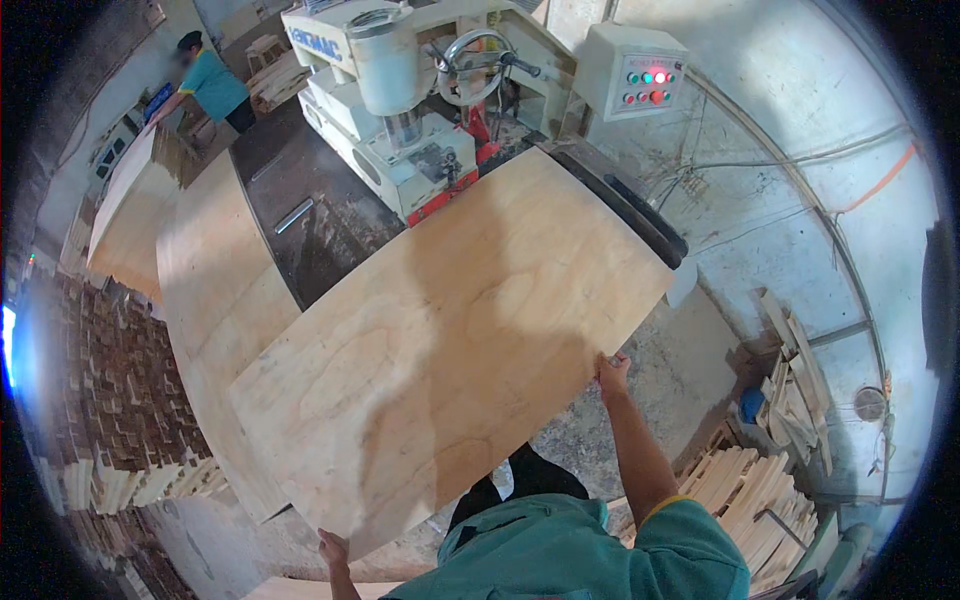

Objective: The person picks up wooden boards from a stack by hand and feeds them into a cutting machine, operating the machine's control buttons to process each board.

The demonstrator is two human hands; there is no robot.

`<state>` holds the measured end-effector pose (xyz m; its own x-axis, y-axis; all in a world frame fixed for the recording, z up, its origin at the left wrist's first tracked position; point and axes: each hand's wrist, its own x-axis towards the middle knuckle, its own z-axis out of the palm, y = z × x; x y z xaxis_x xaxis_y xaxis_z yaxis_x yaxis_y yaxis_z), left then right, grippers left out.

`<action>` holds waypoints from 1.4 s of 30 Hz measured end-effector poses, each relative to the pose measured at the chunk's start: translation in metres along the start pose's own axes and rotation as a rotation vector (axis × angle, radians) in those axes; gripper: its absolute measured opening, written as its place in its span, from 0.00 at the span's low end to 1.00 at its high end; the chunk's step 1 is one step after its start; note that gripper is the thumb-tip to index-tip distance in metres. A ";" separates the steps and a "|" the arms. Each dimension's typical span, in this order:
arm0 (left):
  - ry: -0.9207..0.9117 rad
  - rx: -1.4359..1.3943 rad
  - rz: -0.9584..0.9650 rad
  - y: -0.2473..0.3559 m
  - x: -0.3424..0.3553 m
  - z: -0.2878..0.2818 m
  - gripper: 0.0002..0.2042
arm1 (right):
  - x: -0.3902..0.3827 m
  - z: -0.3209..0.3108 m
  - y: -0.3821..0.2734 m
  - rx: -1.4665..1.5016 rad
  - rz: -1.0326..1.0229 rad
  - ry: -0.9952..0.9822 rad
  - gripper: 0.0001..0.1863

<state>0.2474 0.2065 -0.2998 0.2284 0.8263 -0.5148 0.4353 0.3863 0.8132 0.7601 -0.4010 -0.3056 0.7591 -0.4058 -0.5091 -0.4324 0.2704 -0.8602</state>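
Observation:
A large pale plywood sheet (470, 350) spans the middle of the head view, tilted from lower left to upper right. My left hand (333, 547) grips its near left corner, fingers closed over the edge. Along the near right edge, my right hand (613, 377) is closed on the same sheet; the fingers beneath are hidden. The sheet's far edge lies on the dark table of a white woodworking machine (415, 165), close to its red guard (445, 198). My shadow falls across the sheet.
Another plywood sheet (215, 270) lies left, partly under mine. A control box (640, 75) with lit buttons hangs on the right wall. Wood strips (745, 495) are stacked at lower right, and many pieces (120, 370) at left. A person in teal (215, 85) stands far left by stacked panels (140, 215).

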 end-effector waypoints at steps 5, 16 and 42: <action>0.008 0.181 0.290 -0.003 -0.005 0.005 0.27 | -0.002 0.017 -0.011 -0.019 0.042 -0.053 0.28; 0.000 -0.293 -0.049 -0.010 -0.011 0.004 0.25 | 0.021 0.012 -0.017 -0.095 0.032 -0.110 0.25; -0.355 -2.300 -0.972 0.051 0.085 0.043 0.28 | 0.069 0.061 -0.045 -0.648 -0.017 -0.260 0.29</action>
<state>0.3263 0.2790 -0.3132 0.7892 0.2823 -0.5454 -0.6096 0.2537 -0.7510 0.8617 -0.3876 -0.3005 0.8252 -0.1615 -0.5412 -0.5612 -0.3419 -0.7537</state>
